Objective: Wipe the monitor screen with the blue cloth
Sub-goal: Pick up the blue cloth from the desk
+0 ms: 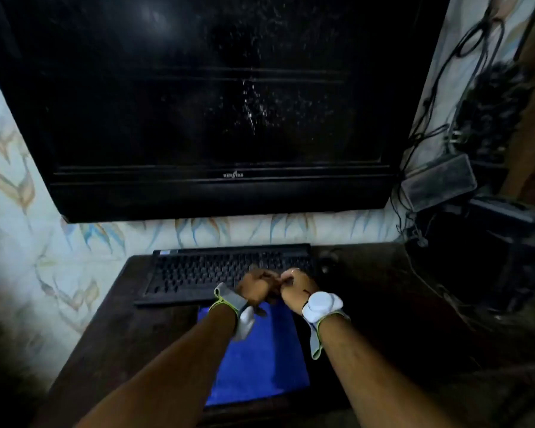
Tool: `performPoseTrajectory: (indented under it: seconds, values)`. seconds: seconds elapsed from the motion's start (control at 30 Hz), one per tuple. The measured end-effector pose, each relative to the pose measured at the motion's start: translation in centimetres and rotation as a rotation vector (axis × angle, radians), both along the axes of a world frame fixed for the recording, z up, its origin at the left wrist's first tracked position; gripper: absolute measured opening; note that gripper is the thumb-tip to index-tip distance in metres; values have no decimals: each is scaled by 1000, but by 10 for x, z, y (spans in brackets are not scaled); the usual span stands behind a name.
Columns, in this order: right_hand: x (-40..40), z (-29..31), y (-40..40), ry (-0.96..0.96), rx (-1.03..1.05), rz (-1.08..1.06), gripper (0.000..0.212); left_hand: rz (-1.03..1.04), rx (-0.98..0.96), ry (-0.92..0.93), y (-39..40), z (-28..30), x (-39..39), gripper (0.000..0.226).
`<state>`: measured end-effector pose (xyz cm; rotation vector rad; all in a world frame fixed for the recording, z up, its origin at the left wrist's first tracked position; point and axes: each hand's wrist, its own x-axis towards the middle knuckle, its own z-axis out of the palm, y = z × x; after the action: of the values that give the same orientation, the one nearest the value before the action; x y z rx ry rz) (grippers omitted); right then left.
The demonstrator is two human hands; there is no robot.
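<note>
A large black monitor (198,103) hangs on the wall ahead, its dark screen speckled with white spots near the middle. The blue cloth (260,359) lies flat on the dark wooden table, between my forearms and just in front of a keyboard. My left hand (255,287) and my right hand (295,285) are closed into fists that touch each other above the keyboard's near edge. Neither hand touches the cloth. Both wrists carry grey bands, the right one with a white round device.
A black keyboard (223,273) sits at the back of the dark wooden table (130,335). To the right hang tangled black cables (439,125), a dusty small speaker (439,183) and dark boxes. Patterned wallpaper covers the wall on the left.
</note>
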<state>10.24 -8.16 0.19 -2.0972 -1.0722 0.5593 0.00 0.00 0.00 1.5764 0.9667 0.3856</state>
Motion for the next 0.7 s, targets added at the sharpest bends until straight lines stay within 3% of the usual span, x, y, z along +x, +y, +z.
performPoseTrajectory:
  seconds: [0.1, 0.27, 0.4, 0.5, 0.63, 0.7]
  values:
    - [-1, -26, -10, 21, -113, -48, 28, -52, -106, 179, -8, -17, 0, 22]
    - [-8, -41, -29, 56, -292, -54, 17, -42, -112, 223, -23, -38, -5, 25]
    - [-14, -42, -10, 167, -321, -29, 46, -21, -42, 247, -19, -42, -7, 35]
    - [-28, -29, 15, 94, -346, 46, 68, 179, 8, 204, -6, -38, -25, 52]
    - [-62, -15, 40, 89, -291, 114, 54, 367, 18, 332, 18, -37, -59, 72]
    - [-91, -21, 50, 109, -309, 155, 60, 436, 94, 443, 32, -43, -89, 71]
